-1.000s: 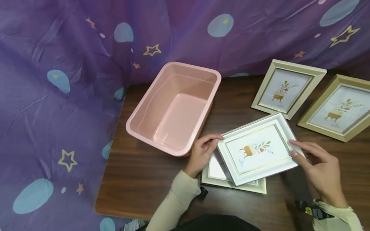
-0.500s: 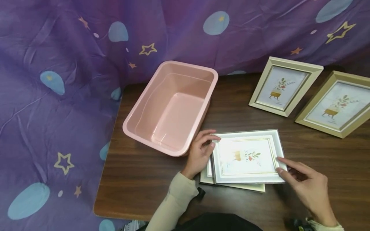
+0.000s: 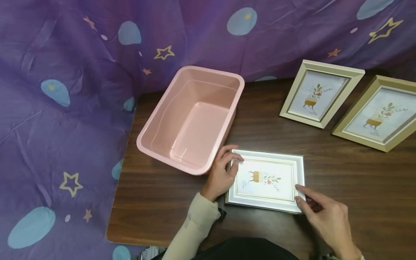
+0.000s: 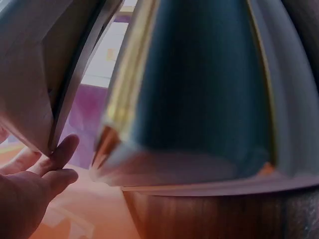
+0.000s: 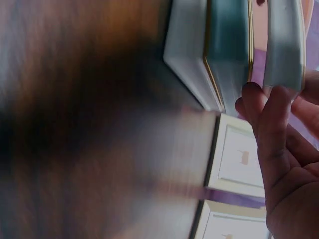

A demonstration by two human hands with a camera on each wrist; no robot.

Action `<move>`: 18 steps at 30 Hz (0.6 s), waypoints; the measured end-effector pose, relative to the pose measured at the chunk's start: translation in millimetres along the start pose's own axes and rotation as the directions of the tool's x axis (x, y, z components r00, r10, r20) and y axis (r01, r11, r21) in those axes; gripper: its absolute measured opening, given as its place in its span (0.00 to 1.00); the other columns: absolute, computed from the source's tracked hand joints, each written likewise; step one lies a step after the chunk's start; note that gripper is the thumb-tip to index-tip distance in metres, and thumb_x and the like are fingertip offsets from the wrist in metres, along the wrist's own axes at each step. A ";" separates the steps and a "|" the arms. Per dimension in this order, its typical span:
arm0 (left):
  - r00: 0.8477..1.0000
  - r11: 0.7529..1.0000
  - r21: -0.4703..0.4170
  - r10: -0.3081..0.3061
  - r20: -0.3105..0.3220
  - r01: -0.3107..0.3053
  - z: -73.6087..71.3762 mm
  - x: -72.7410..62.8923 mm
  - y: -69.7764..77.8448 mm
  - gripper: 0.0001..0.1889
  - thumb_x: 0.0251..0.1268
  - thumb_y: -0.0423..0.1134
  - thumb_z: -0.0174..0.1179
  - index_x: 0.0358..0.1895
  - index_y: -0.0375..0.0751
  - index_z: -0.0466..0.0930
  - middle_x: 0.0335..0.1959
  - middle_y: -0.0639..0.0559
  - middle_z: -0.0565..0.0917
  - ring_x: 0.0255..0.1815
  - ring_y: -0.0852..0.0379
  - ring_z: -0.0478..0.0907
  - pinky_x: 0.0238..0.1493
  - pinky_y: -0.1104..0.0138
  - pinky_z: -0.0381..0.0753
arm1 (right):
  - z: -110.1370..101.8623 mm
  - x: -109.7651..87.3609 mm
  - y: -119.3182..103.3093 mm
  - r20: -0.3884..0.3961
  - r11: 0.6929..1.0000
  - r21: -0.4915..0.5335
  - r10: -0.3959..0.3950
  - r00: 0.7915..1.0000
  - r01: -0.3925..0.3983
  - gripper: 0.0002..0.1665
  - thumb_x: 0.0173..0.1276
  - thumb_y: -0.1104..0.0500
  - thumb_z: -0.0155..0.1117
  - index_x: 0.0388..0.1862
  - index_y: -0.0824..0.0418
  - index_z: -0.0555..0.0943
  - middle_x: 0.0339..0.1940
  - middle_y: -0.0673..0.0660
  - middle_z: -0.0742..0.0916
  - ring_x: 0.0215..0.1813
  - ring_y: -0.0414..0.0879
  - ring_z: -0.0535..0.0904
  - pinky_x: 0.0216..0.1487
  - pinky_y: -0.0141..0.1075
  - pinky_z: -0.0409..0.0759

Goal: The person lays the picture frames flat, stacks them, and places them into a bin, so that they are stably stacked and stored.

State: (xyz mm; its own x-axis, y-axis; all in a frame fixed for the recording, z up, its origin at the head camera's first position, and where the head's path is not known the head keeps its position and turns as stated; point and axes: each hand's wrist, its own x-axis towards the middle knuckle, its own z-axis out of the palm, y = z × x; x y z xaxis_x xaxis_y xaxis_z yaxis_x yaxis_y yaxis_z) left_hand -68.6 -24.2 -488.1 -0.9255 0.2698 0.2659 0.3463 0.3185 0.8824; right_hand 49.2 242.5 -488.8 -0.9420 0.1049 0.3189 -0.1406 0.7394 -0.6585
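Observation:
A silver-white picture frame (image 3: 268,182) with a plant-pot print lies sideways, lined up over another picture frame (image 4: 204,89), which it almost wholly hides in the head view. Both wrist views show a gap between the two. At its left edge my left hand (image 3: 219,177) pinches the upper frame near the far corner, fingertips on top. My right hand (image 3: 326,216) pinches the opposite edge between thumb and forefinger. The right wrist view also has that hand's fingers (image 5: 273,117) on the frame's end.
A pink plastic basin (image 3: 238,92) stands just left of the frames, close to my left hand. Two more picture frames stand propped at the back right, one cream (image 3: 339,103) and one gold (image 3: 351,139). Behind the wooden table (image 3: 149,213) hangs a purple curtain (image 3: 97,137).
The silver-white frame has turned from a tilt to lie in line with the one beneath and has come down onto it. My right hand has moved left and toward me with it.

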 end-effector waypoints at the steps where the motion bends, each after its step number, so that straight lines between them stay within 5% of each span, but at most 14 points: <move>1: 1.000 1.000 0.002 0.001 0.000 -0.001 0.1 -0.1 -0.6 0.08 0.65 0.24 0.56 0.39 0.37 0.84 0.62 0.38 0.77 0.64 0.46 0.77 0.69 0.57 0.74 | 1.6 -1.2 -0.9 0.006 1.000 -0.014 -0.005 1.000 0.005 0.22 0.48 0.70 0.78 0.45 0.60 0.90 0.20 0.54 0.87 0.24 0.17 0.70 0.23 0.15 0.70; 11: 1.000 0.999 0.046 -0.021 0.002 0.021 1.9 -2.0 -7.4 0.10 0.61 0.23 0.56 0.38 0.39 0.84 0.61 0.38 0.77 0.65 0.48 0.75 0.69 0.59 0.72 | 5.1 -2.6 -4.4 0.019 0.995 -0.086 -0.042 0.999 0.044 0.21 0.48 0.68 0.78 0.45 0.61 0.90 0.16 0.48 0.79 0.21 0.28 0.64 0.22 0.19 0.61; 18: 1.000 0.996 0.084 -0.024 -0.014 0.025 3.3 -3.7 -9.4 0.10 0.60 0.23 0.55 0.37 0.39 0.84 0.59 0.38 0.80 0.66 0.49 0.74 0.70 0.60 0.71 | 5.9 -1.2 -4.1 0.028 0.993 -0.092 -0.074 0.997 0.077 0.23 0.48 0.69 0.78 0.46 0.61 0.89 0.18 0.50 0.82 0.21 0.30 0.68 0.22 0.19 0.63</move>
State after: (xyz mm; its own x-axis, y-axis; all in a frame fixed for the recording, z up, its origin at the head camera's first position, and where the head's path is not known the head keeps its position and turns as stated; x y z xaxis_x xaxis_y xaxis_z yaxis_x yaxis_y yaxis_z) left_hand -67.9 -25.2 -498.6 -0.9355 0.2494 0.2505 0.3351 0.4005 0.8528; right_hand 49.1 235.4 -490.5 -0.9371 0.0307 0.3476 -0.1838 0.8033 -0.5664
